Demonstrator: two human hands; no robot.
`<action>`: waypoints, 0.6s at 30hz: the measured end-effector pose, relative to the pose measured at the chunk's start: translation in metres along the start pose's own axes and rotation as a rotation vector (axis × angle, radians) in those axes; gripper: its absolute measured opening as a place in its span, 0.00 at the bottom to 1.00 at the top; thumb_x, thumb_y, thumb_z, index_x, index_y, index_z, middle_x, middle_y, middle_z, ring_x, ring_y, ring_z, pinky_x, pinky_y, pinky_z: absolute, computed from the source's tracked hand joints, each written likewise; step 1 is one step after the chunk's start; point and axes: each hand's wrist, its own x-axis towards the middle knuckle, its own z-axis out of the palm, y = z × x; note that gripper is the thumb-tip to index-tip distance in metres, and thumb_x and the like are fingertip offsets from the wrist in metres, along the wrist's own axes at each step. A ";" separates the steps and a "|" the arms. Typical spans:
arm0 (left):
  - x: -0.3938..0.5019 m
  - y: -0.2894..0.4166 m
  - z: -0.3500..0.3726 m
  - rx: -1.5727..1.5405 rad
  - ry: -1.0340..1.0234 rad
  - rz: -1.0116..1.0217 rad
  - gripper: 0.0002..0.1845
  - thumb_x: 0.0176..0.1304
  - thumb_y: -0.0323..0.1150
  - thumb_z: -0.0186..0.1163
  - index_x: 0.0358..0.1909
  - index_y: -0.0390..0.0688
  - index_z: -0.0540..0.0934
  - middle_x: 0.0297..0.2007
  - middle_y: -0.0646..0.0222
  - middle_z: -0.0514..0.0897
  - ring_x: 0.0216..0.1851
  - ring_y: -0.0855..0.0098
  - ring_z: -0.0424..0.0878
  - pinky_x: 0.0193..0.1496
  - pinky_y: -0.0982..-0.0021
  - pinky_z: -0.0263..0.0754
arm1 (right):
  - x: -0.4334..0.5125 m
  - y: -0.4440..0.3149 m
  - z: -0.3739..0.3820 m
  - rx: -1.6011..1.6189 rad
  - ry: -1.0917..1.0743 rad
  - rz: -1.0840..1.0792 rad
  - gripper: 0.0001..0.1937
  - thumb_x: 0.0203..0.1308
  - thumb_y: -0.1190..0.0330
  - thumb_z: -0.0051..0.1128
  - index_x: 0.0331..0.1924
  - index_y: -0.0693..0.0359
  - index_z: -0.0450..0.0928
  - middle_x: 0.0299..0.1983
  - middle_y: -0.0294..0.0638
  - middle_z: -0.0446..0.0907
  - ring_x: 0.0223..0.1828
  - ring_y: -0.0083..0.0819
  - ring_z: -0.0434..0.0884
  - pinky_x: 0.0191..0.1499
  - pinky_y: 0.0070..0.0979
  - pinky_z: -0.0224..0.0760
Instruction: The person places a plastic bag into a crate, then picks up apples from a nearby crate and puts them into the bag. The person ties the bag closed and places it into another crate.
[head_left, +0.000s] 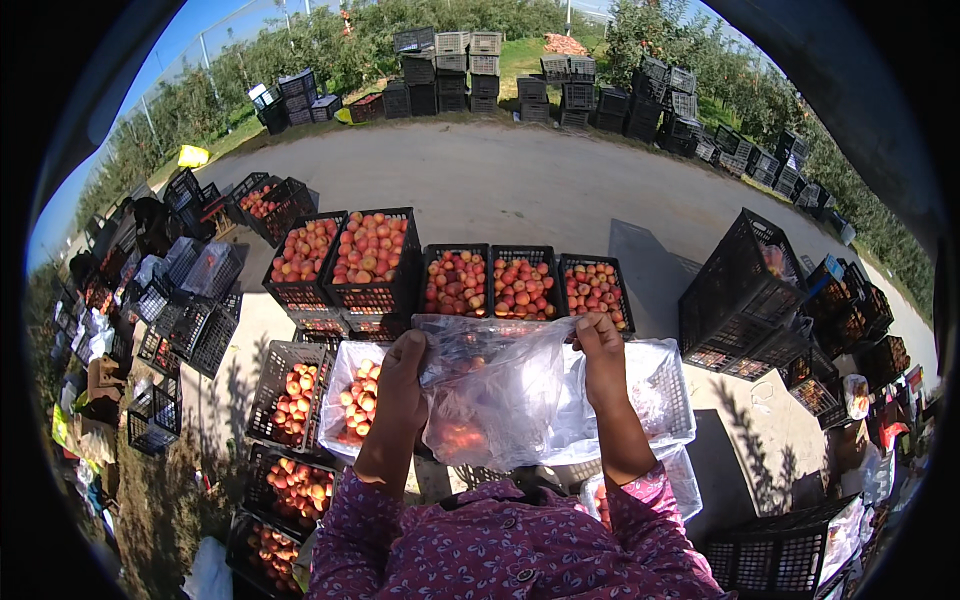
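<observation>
A clear plastic bag is stretched between my two hands at chest height. My left hand pinches its upper left corner, thumb on top. At the upper right corner my right hand grips the rim between thumb and fingers. Through the film, reddish fruit shows blurred. Under my right forearm lies a crate lined with white plastic, partly hidden by the bag. Beside my left forearm, another lined crate holds apples.
Black crates full of apples stand stacked ahead, with smaller apple crates beside them. More apple crates line my left. Tall stacked crates rise at right. Across the concrete road, crate stacks border orchard trees.
</observation>
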 end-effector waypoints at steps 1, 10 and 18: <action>0.002 0.001 -0.003 0.000 -0.018 0.007 0.14 0.68 0.40 0.51 0.40 0.39 0.76 0.36 0.65 0.82 0.36 0.71 0.82 0.41 0.69 0.79 | 0.001 -0.001 0.003 -0.040 0.013 -0.052 0.04 0.63 0.68 0.49 0.33 0.57 0.72 0.32 0.31 0.76 0.34 0.17 0.74 0.41 0.17 0.65; 0.011 0.006 -0.005 0.105 0.049 0.067 0.09 0.66 0.38 0.53 0.35 0.43 0.76 0.31 0.73 0.81 0.30 0.80 0.79 0.34 0.76 0.75 | 0.000 -0.011 0.007 0.268 -0.072 -0.011 0.04 0.63 0.71 0.47 0.31 0.57 0.69 0.26 0.27 0.70 0.28 0.12 0.66 0.35 0.12 0.58; 0.013 0.014 0.002 0.235 0.106 0.143 0.10 0.62 0.38 0.59 0.24 0.50 0.74 0.19 0.86 0.70 0.18 0.92 0.61 0.19 0.85 0.52 | -0.006 -0.036 0.015 0.200 -0.105 -0.029 0.07 0.64 0.67 0.51 0.41 0.60 0.71 0.22 0.24 0.63 0.22 0.11 0.60 0.25 0.12 0.53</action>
